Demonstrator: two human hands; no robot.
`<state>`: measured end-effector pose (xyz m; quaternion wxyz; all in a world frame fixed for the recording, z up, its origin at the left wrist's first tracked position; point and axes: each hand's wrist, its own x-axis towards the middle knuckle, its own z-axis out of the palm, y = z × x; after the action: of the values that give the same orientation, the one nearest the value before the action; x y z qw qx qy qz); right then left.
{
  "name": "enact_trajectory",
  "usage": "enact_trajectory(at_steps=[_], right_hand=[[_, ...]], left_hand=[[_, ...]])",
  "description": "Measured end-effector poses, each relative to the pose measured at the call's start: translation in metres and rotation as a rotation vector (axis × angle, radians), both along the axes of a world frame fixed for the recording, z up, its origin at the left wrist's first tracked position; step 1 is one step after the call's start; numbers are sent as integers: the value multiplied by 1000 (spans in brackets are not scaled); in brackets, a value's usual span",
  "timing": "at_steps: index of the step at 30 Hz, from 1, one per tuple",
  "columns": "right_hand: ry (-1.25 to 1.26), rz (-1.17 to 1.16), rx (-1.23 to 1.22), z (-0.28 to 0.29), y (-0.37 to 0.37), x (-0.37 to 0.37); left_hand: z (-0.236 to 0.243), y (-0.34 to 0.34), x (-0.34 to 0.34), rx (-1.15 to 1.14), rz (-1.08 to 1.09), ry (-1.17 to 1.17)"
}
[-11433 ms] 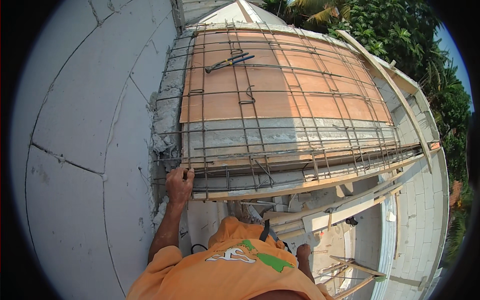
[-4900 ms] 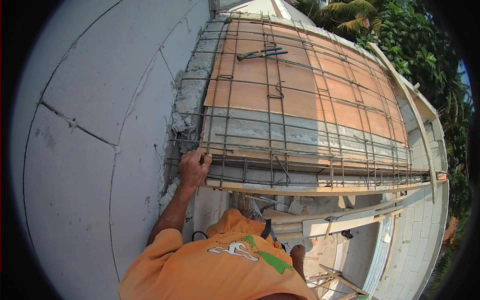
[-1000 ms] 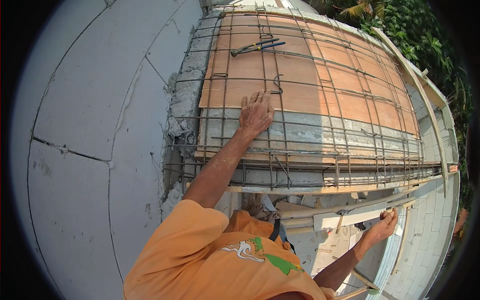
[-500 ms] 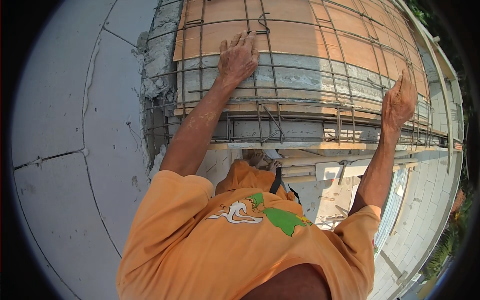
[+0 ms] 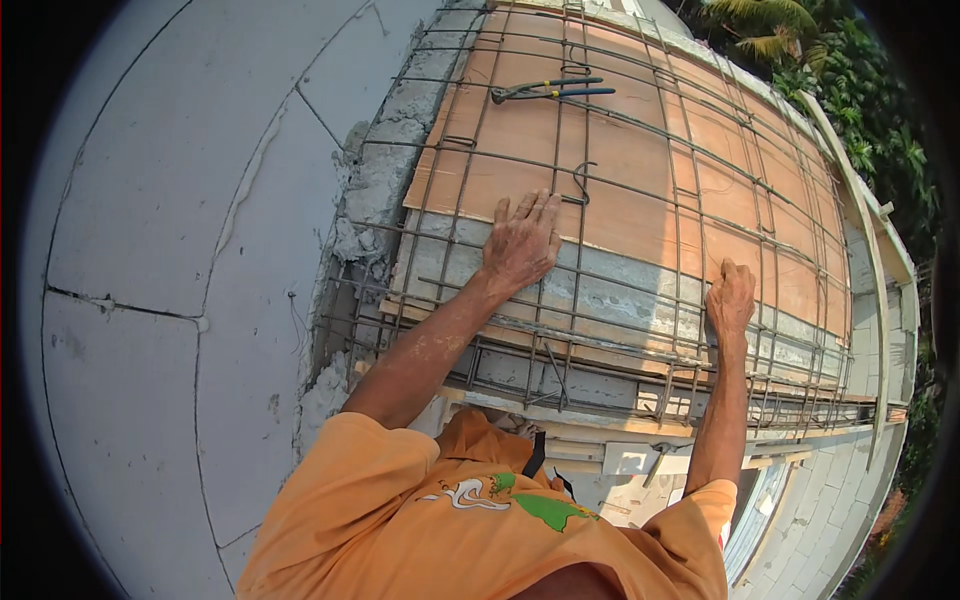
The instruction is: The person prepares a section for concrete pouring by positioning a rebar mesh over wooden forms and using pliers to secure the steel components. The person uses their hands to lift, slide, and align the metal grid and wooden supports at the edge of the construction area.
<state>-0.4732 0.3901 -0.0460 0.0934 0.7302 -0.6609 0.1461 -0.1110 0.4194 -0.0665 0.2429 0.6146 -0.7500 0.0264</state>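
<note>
My left hand lies flat on a grid of steel rebar, its fingers stretched out toward a hooked bar end. It holds nothing. Farther right, my right hand has its fingers curled down over a bar of the same grid; the fingertips are partly hidden. Beyond my left hand, a pair of pincers with blue and yellow handles rests on the bars. Under the grid lies an orange-brown plywood sheet, with a grey concrete strip along its near side.
A grey block wall fills the left side, with rough mortar along its edge. A lower rebar cage and a timber edge run close to my body. At right stands a pale block wall; green plants grow beyond the boards.
The view has tilted and shifted, bringing the pincers into sight. My right hand has moved inward, toward my left, and its straight fingers have curled. My left hand remains flat near the hooked bar.
</note>
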Motion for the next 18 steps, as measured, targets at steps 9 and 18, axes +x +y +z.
enact_trajectory(at_steps=[9, 18], right_hand=[[-21, 137, -17, 96, -4, 60], [-372, 485, 3, 23, -153, 181]], left_hand=[[6, 10, 7, 29, 17, 4], [4, 5, 1, 3, -10, 63]])
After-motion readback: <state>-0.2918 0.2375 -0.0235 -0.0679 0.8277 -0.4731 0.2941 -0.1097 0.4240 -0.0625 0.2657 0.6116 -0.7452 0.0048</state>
